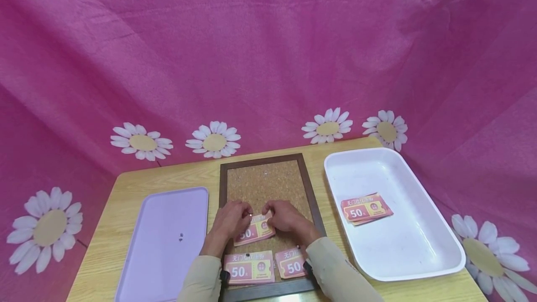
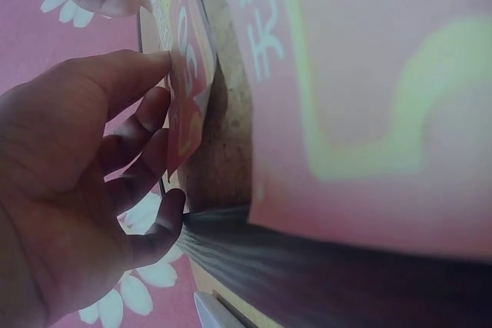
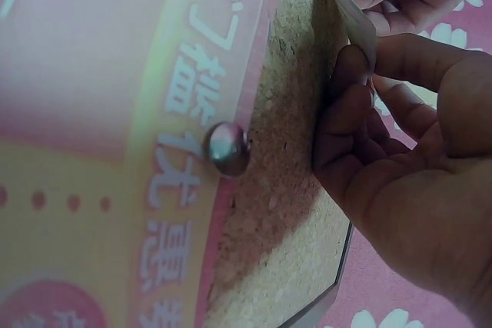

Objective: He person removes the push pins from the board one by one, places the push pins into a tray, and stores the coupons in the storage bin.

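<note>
A person's left hand (image 1: 232, 220) is at the upper left of a pink 50 coupon (image 1: 257, 232), held over a framed cork board (image 1: 272, 185). Between its thumb and index fingertips shows a small shiny round pin head (image 1: 251, 215), and the fingertips meet the coupon's edge. The right hand (image 1: 287, 216) pinches the same coupon by its upper right corner; in the right wrist view the coupon (image 3: 352, 21) stands tilted off the cork. Nearer the person, two more coupons, a left one (image 1: 249, 269) and a right one (image 1: 290, 263), lie on the board, each with a round-headed pin at its top edge.
Left of the board lies a lilac tray (image 1: 168, 209) with a few small dark pins (image 1: 181, 237). On the right, a white tray (image 1: 402, 246) contains a stack of coupons (image 1: 367, 209). Behind the wooden table (image 1: 168, 178) hangs a magenta cloth (image 1: 268, 69) with daisies.
</note>
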Demonstrator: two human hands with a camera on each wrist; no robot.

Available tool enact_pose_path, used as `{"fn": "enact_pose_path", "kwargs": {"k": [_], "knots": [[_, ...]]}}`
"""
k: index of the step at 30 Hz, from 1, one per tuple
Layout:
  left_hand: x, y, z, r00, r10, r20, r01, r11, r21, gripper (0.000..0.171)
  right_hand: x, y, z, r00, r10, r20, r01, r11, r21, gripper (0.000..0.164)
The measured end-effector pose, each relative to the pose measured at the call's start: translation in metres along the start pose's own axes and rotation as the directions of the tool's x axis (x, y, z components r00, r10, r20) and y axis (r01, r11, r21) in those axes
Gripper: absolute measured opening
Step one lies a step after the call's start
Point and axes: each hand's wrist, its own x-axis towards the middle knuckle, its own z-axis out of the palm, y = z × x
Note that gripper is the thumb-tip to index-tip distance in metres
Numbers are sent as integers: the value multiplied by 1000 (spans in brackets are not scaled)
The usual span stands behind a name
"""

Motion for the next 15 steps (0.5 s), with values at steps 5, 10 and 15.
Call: {"fn": "enact_pose_path", "kwargs": {"k": [5,10,15], "knots": [[0,0,-1,1000,1,4,-1,1000,7,7,0,-1,-1,1000,-8,-1,8,1000,-8,20],[0,0,-1,1000,16,-1,-16,1000,18,6,0,-1,-1,1000,-19,-6,19,1000,-20,20],[-1,-1,-1,999,38,-10,-38,999,27,5,0,0,-1,1000,-13,-6,13,1000,-17,19]]}}
